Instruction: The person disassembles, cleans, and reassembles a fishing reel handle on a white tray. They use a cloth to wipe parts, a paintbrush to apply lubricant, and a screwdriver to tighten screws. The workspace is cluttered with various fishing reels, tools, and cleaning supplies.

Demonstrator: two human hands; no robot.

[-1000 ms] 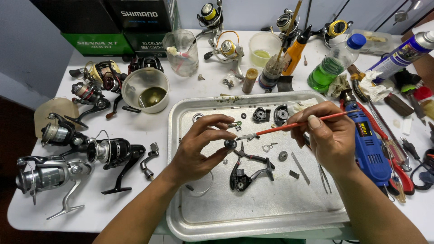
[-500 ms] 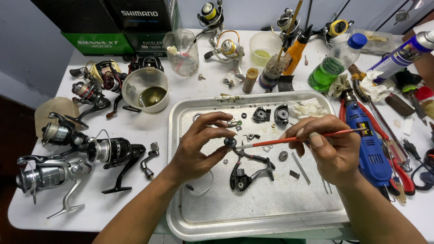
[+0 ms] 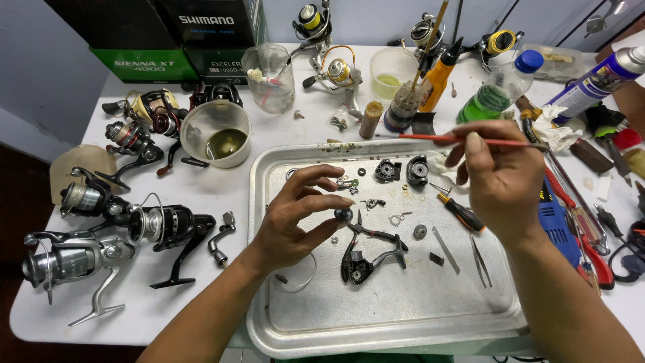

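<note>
We note a shift: our right hand has lifted the thin red-handled brush away from the part and now holds it level, pinched between thumb and fingers, over the far edge of the metal tray. A second ago its tip touched the small round part. That piece stays pinched between thumb and fingertips of our left hand, above the tray's middle. Brushing looks paused. The black reel frame lies on the tray just below the part; a small screwdriver rests to its right.
</note>
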